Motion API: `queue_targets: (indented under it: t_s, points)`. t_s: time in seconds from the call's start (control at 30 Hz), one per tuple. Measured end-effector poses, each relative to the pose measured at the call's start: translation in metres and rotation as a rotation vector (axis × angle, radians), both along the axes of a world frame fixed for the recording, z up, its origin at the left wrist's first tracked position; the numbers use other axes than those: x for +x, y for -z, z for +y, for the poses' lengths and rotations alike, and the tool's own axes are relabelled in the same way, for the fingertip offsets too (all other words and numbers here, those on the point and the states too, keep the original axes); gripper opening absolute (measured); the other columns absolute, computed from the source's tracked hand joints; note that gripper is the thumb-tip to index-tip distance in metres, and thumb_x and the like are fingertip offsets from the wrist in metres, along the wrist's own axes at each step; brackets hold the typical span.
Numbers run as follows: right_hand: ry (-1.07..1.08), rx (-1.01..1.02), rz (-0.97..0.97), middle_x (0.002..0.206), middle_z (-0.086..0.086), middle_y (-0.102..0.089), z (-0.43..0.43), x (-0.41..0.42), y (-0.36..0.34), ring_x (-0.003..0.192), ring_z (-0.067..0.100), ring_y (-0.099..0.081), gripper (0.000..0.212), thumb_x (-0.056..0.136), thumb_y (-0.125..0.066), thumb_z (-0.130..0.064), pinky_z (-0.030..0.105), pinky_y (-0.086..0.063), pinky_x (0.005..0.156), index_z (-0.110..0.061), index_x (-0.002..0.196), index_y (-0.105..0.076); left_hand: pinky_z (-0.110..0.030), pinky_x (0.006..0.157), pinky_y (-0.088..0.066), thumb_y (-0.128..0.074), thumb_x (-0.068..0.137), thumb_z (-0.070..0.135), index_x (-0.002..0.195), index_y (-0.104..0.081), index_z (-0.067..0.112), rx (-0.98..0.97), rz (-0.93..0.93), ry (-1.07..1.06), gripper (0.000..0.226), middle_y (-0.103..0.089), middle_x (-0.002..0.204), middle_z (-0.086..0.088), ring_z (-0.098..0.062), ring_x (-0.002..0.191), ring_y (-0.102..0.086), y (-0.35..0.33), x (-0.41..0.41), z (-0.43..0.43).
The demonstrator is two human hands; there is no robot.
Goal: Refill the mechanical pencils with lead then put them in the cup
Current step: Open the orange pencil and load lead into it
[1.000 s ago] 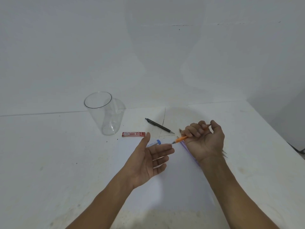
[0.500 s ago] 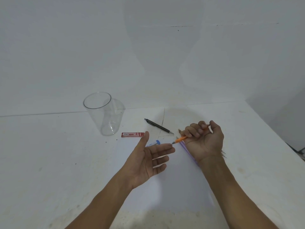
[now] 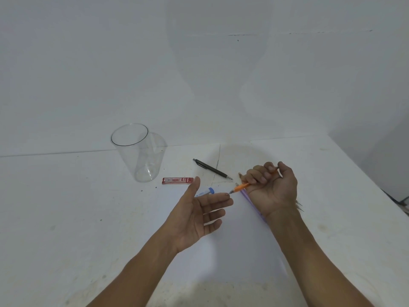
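My right hand [image 3: 273, 187] grips an orange mechanical pencil [image 3: 241, 187] in its curled fingers, tip pointing left. The tip touches the fingertips of my left hand [image 3: 197, 216], which is held palm-up with straight fingers. A clear plastic cup [image 3: 139, 151] stands upright at the back left. A red lead case [image 3: 177, 180] lies to the right of the cup. A black mechanical pencil [image 3: 212, 169] lies behind my hands. A blue-capped pencil [image 3: 207, 191] shows partly behind my left hand. A purple pencil [image 3: 251, 202] lies under my right wrist, mostly hidden.
The white table [image 3: 66, 218] meets a white wall along its back edge. Its right edge runs diagonally at the far right, with a dark cable [image 3: 400, 201] beyond it.
Almost nothing has moved; both hands hold the same pose, with the pencil tip against my left fingertips.
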State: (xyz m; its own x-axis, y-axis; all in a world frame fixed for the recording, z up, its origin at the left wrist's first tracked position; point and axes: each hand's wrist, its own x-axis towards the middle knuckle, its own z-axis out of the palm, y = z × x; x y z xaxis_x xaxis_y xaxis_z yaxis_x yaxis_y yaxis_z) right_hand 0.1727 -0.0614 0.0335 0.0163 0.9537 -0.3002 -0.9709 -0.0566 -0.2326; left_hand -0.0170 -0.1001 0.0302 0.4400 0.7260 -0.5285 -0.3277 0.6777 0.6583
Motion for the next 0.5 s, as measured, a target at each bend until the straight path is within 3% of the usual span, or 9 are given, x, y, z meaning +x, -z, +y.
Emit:
queue_targets:
  t_s: [0.17, 0.3, 0.4, 0.5]
  points:
    - [-0.022, -0.005, -0.036, 0.062, -0.002, -0.040, 0.000, 0.000, -0.001, 0.051, 0.012, -0.037, 0.047, 0.095, -0.034, -0.047, 0.026, -0.031, 0.056, -0.010, 0.079, -0.057, -0.030, 0.075, -0.052, -0.041, 0.089, 0.065, 0.111, -0.072, 0.004, 0.025, -0.006, 0.027, 0.072, -0.068, 0.120, -0.012, -0.016, 0.082, -0.065, -0.001, 0.001, 0.000]
    - [-0.090, -0.010, -0.096, 0.068, 0.001, -0.049, 0.001, 0.004, -0.003, 0.056, 0.012, -0.047, 0.037, 0.093, -0.034, -0.026, 0.026, -0.038, 0.063, -0.005, 0.109, -0.061, -0.031, 0.078, -0.051, -0.043, 0.093, 0.058, 0.113, -0.072, 0.008, 0.088, 0.066, 0.061, 0.062, -0.070, 0.118, -0.011, -0.016, 0.085, -0.065, -0.001, 0.001, -0.001]
    - [-0.109, -0.033, -0.328, 0.072, 0.006, -0.059, 0.002, 0.006, -0.004, 0.061, 0.017, -0.059, 0.026, 0.098, -0.042, -0.015, 0.032, -0.050, 0.073, -0.003, 0.116, -0.057, -0.031, 0.080, -0.050, -0.046, 0.097, 0.049, 0.109, -0.073, 0.017, 0.288, 0.321, 0.044, 0.043, -0.073, 0.109, -0.002, -0.016, 0.089, -0.066, 0.001, 0.004, -0.002]
    - [-0.103, -0.036, -0.804, 0.086, 0.013, -0.070, -0.001, 0.008, -0.007, 0.070, 0.022, -0.069, 0.017, 0.099, -0.052, -0.012, 0.037, -0.058, 0.075, -0.006, 0.115, -0.057, -0.020, 0.077, -0.049, -0.049, 0.098, 0.041, 0.107, -0.072, 0.025, 0.630, 0.714, 0.020, 0.029, -0.073, 0.101, 0.012, -0.007, 0.088, -0.065, 0.009, 0.008, -0.003]
